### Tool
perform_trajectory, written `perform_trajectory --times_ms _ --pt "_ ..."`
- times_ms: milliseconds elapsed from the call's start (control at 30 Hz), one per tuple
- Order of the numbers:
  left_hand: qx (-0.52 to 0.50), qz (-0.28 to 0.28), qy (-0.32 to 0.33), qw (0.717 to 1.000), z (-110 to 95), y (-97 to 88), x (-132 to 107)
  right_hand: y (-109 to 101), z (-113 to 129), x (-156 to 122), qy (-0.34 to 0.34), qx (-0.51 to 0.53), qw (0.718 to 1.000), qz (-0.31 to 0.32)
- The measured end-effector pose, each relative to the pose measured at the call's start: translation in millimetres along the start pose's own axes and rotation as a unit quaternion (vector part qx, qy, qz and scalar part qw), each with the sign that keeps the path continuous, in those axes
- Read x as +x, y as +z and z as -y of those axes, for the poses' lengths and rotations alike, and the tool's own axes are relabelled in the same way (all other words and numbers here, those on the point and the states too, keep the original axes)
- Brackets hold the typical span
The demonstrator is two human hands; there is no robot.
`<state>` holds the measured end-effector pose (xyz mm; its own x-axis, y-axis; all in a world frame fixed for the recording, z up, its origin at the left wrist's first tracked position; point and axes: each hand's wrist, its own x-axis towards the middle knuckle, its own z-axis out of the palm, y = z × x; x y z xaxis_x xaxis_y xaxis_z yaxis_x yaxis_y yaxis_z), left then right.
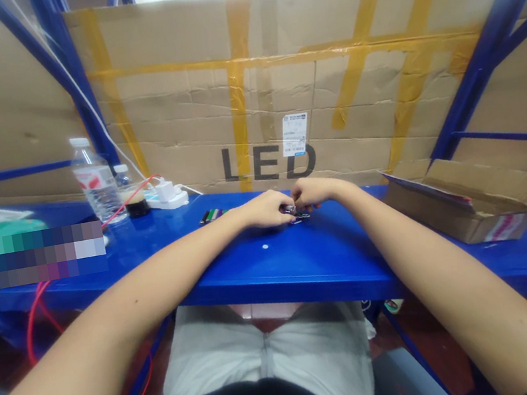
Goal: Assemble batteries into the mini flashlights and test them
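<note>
Over the blue table (280, 269), my left hand (268, 209) is closed around a small, dark, shiny object (300, 213) that pokes out to the right; its kind is too small to tell. My right hand (310, 193) meets it from the other side, fingers bent down in a pinch at or just above that object. Whatever the right fingertips hold is hidden. Beside my left wrist lie several short strips or sticks (213, 215) in black, green and other colours. A small white dot (265, 246) sits on the table nearer to me.
An open cardboard box (458, 212) stands at the right. To the left are a large water bottle (95, 182), a smaller bottle with dark liquid (135, 199) and a white power strip (170, 198). A red cable (34, 310) hangs down. A big cardboard sheet (179, 117) closes off the back.
</note>
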<state>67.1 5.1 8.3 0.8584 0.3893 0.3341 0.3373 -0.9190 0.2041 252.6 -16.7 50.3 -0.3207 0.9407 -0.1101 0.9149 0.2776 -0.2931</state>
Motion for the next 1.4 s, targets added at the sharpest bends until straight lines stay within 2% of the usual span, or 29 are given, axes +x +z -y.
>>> perform_trajectory --times_ms 133,267,400,533,633,700,767,833,900,1167,1300,1400 --pt "-0.009 0.023 0.018 1.000 -3.3 1.1 -0.8 -0.2 -1.4 0.3 0.005 -0.003 1.000 0.000" --pt "-0.009 0.060 -0.001 0.998 -0.4 1.0 -1.1 -1.0 -2.7 0.4 0.002 0.007 1.000 -0.016" --pt "-0.020 0.071 -0.011 0.997 2.3 4.6 -0.6 -0.9 -4.6 2.2 -0.011 0.007 0.999 -0.037" --pt "-0.045 0.051 -0.026 0.997 3.9 3.7 1.4 -0.6 -6.7 7.2 -0.048 0.068 0.989 -0.126" --pt "-0.094 -0.010 -0.036 0.995 8.3 -5.6 4.8 -1.9 -6.8 8.8 -0.070 0.190 0.964 -0.171" --pt "-0.132 -0.070 -0.037 0.988 13.8 -13.7 7.0 -2.9 -6.0 7.4 -0.083 0.304 0.940 -0.135" --pt "-0.157 -0.130 -0.049 0.978 20.6 -20.2 8.5 -3.2 -4.4 4.7 -0.091 0.411 0.905 -0.055" --pt "-0.162 -0.178 -0.069 0.968 27.1 -23.6 8.9 -2.1 -2.7 2.5 -0.093 0.481 0.871 0.032" --pt "-0.160 -0.207 -0.084 0.961 31.4 -24.0 8.6 0.1 -1.2 2.2 -0.098 0.516 0.846 0.085" --pt "-0.139 -0.246 -0.098 0.954 25.9 -21.3 7.8 3.3 4.5 3.8 -0.066 0.617 0.773 0.134" --pt "-0.118 -0.253 -0.095 0.956 25.0 -20.0 8.9 1.2 6.6 2.0 -0.052 0.623 0.772 0.111" --pt "-0.121 -0.258 -0.104 0.953 26.7 -16.7 10.4 0.7 5.5 2.5 -0.053 0.618 0.775 0.119"
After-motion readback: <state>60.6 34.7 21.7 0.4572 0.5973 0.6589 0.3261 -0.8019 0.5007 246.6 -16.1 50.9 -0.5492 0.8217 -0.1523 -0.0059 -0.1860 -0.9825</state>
